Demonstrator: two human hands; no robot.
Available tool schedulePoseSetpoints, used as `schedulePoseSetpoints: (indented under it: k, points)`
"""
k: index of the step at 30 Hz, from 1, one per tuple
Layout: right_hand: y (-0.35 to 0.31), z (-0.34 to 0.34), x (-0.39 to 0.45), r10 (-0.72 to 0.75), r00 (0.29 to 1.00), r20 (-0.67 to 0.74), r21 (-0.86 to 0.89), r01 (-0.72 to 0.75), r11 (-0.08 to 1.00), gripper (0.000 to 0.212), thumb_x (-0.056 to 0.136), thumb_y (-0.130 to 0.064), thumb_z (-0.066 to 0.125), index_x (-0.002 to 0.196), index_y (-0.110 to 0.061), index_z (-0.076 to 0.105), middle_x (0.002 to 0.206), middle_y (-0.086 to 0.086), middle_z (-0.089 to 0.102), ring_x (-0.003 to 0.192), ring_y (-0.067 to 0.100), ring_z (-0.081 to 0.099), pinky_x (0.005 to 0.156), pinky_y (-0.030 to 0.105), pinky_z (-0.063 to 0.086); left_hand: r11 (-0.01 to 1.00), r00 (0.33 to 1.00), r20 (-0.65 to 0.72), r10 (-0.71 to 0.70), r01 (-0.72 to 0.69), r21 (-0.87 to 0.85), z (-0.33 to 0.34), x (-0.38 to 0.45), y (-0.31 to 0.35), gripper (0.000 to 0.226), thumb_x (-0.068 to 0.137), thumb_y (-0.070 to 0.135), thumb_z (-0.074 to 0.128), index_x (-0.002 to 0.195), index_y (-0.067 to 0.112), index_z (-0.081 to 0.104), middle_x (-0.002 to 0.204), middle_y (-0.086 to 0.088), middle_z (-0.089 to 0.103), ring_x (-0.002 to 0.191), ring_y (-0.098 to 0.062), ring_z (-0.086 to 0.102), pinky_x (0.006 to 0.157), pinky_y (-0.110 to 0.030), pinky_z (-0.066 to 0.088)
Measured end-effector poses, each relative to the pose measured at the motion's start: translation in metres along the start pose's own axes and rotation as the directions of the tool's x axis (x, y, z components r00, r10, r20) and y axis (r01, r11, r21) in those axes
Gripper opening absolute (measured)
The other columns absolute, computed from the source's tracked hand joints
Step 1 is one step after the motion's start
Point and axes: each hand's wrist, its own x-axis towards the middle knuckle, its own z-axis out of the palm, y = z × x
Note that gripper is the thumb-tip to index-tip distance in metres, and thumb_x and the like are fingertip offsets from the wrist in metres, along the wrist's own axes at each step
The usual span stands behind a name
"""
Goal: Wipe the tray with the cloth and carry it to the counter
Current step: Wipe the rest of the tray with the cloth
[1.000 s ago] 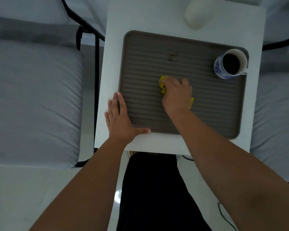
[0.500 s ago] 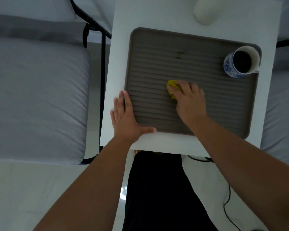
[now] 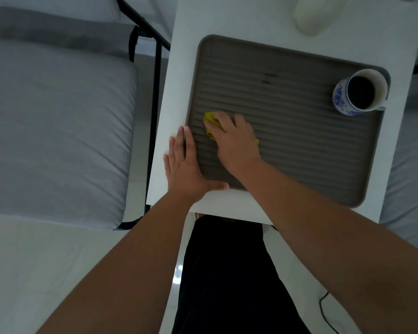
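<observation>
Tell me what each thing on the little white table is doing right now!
Grey ribbed tray: flat on the white table, with a dark smudge.
Yellow cloth: bunched under the right hand, pressed on the tray.
Left hand: flat, open, on the tray's near left corner.
Blue-and-white mug: upright in the tray's far right corner, dark inside.

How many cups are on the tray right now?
1. A blue-and-white cup holding dark liquid stands in the far right corner of the tray. No others visible, and the hands hide too little tray to conceal one.
</observation>
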Motion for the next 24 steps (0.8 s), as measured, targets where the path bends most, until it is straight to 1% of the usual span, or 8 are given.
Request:
schedulePoseSetpoints:
  k: [3, 7, 9, 15, 19, 21, 23, 24]
  points:
    - [0.034, 0.000, -0.025, 0.017, 1.000, -0.005, -0.012, -0.017, 1.000, 0.046, 0.075, -0.009, 0.047, 0.119, -0.016, 0.061, 0.125, 0.012, 0.057, 0.088, 0.039, 0.055, 0.069, 0.042, 0.046, 1.000, 1.000, -0.004, 0.011, -0.011, 0.019, -0.001, 0.000, 0.000, 0.155, 0.045, 0.069, 0.082, 0.150, 0.025, -0.023, 0.161, 0.006, -0.019, 0.149, -0.021, -0.018, 0.117, -0.046, -0.005]
    - [0.045, -0.005, -0.033, 0.127, 0.991, 0.039, -0.008, -0.127, 0.992, 0.046, 0.069, -0.003, 0.062, 0.114, -0.011, 0.063, 0.122, 0.017, 0.057, 0.092, 0.042, 0.054, 0.073, 0.044, 0.044, 1.000, 1.000, -0.002, 0.008, -0.008, 0.015, 0.000, 0.000, -0.001, 0.155, 0.045, 0.067, 0.083, 0.151, 0.025, -0.022, 0.161, 0.007, -0.020, 0.148, -0.021, -0.019, 0.118, -0.046, -0.006]
    - [0.031, -0.009, -0.024, 0.166, 0.985, 0.048, 0.046, -0.168, 0.985, 0.044, 0.069, -0.001, 0.061, 0.112, -0.008, 0.063, 0.123, 0.018, 0.055, 0.097, 0.042, 0.052, 0.076, 0.044, 0.042, 1.000, 1.000, -0.012, 0.009, -0.009, 0.016, 0.000, 0.000, -0.001, 0.156, 0.044, 0.067, 0.083, 0.151, 0.024, -0.022, 0.161, 0.006, -0.019, 0.149, -0.021, -0.018, 0.118, -0.047, -0.006]
    - [-0.022, -0.009, 0.007, 0.054, 0.997, 0.061, 0.019, -0.055, 0.998, 0.044, 0.086, -0.010, 0.047, 0.130, -0.015, 0.046, 0.142, 0.009, 0.034, 0.116, 0.032, 0.040, 0.092, 0.041, 0.036, 1.000, 1.000, -0.018, 0.007, -0.007, 0.009, 0.001, 0.001, -0.001, 0.154, 0.045, 0.070, 0.081, 0.152, 0.023, -0.019, 0.163, 0.002, -0.016, 0.149, -0.022, -0.016, 0.118, -0.046, -0.006]
    - [0.004, -0.006, 0.000, 0.021, 1.000, 0.012, 0.140, -0.023, 0.990, 0.047, 0.078, -0.008, 0.054, 0.123, -0.021, 0.057, 0.130, 0.009, 0.049, 0.104, 0.035, 0.048, 0.082, 0.043, 0.043, 1.000, 1.000, -0.012, 0.007, -0.007, 0.011, 0.000, 0.000, -0.001, 0.154, 0.045, 0.068, 0.082, 0.151, 0.025, -0.021, 0.162, 0.005, -0.018, 0.149, -0.021, -0.017, 0.118, -0.047, -0.005]
    - [0.032, -0.002, -0.011, 0.079, 0.993, -0.086, 0.245, -0.056, 0.968, 0.047, 0.073, -0.014, 0.046, 0.116, -0.021, 0.063, 0.118, 0.010, 0.058, 0.093, 0.037, 0.055, 0.075, 0.042, 0.048, 1.000, 1.000, -0.003, 0.012, -0.012, 0.019, 0.000, -0.001, -0.001, 0.156, 0.045, 0.068, 0.083, 0.150, 0.025, -0.023, 0.162, 0.005, -0.019, 0.149, -0.021, -0.017, 0.118, -0.047, -0.005]
    - [0.058, -0.001, -0.021, 0.251, 0.953, -0.171, 0.380, -0.171, 0.909, 0.049, 0.073, -0.014, 0.041, 0.115, -0.016, 0.065, 0.113, 0.015, 0.060, 0.093, 0.036, 0.059, 0.083, 0.036, 0.050, 0.999, 1.000, 0.007, 0.013, -0.013, 0.030, -0.002, -0.001, 0.000, 0.156, 0.045, 0.068, 0.083, 0.149, 0.026, -0.025, 0.161, 0.005, -0.020, 0.149, -0.021, -0.018, 0.118, -0.048, -0.005]
    - [0.067, -0.004, -0.024, 0.371, 0.910, -0.185, 0.462, -0.252, 0.850, 0.047, 0.075, -0.008, 0.042, 0.115, -0.012, 0.065, 0.112, 0.017, 0.059, 0.094, 0.034, 0.059, 0.088, 0.026, 0.047, 0.999, 1.000, 0.013, 0.014, -0.014, 0.034, -0.003, -0.001, 0.000, 0.155, 0.045, 0.069, 0.082, 0.149, 0.026, -0.025, 0.161, 0.005, -0.020, 0.149, -0.021, -0.018, 0.118, -0.048, -0.005]
